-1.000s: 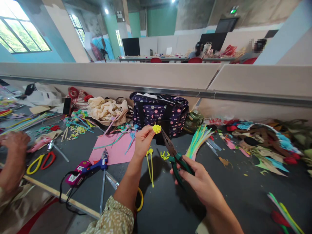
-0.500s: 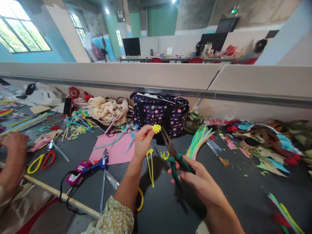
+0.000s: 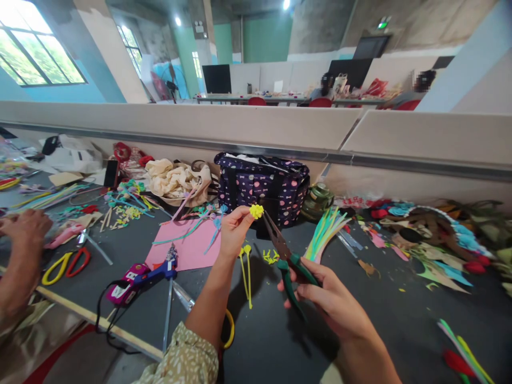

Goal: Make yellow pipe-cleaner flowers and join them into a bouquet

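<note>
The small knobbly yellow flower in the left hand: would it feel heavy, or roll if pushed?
Probably light: the left hand holds the small knobbly yellow flower raised in a simple pinch. It would likely roll unevenly, given its lumpy outline. Its closely packed bumps might catch or deform if pressed hard.

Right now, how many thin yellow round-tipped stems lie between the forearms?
2: one thin yellow round-tipped stem nearer the left hand, the other just to its right; more may be hidden.

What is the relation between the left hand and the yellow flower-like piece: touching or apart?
Touching. The head view shows the left hand pinching the yellow flower-like piece between thumb and finger, above the table.
</note>
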Demonstrator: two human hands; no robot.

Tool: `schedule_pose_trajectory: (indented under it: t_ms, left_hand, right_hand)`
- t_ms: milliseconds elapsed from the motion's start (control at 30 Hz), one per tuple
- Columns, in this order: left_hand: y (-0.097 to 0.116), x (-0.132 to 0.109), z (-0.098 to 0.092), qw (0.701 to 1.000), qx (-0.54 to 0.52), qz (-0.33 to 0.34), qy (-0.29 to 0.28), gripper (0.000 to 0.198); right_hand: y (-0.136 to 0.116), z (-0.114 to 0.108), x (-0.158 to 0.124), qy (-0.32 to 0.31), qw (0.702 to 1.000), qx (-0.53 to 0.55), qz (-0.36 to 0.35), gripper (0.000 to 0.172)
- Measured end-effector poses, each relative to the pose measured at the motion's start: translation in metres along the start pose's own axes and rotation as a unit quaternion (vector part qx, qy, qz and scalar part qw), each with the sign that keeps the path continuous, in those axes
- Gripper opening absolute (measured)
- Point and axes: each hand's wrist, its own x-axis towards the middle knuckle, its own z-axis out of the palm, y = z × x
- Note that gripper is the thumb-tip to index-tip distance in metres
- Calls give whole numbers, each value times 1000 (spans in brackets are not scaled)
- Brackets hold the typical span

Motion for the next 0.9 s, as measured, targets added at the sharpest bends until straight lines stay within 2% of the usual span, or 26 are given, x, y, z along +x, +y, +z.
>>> schedule_pose_trajectory:
  t_ms: [300, 467, 700, 800, 900]
  left_hand:
    - [-9, 0, -2, 999, 2, 32, -17, 12]
    - [-13, 1, -4, 998, 26, 48, -21, 11]
    - [-4, 1, -5, 992, 93, 78, -27, 10]
    - [-8, 2, -5, 996, 72, 53, -5, 11]
    - [-13, 4, -4, 998, -39, -41, 22, 16]
  right_hand:
    - [1, 1, 1, 0, 1000, -9, -17, 10]
    - [0, 2, 3, 25, 999, -34, -17, 11]
    - [13, 0, 5, 78, 993, -76, -53, 11]
    - [12, -2, 5, 56, 998, -29, -32, 13]
    - [8, -2, 3, 42, 999, 31, -13, 22]
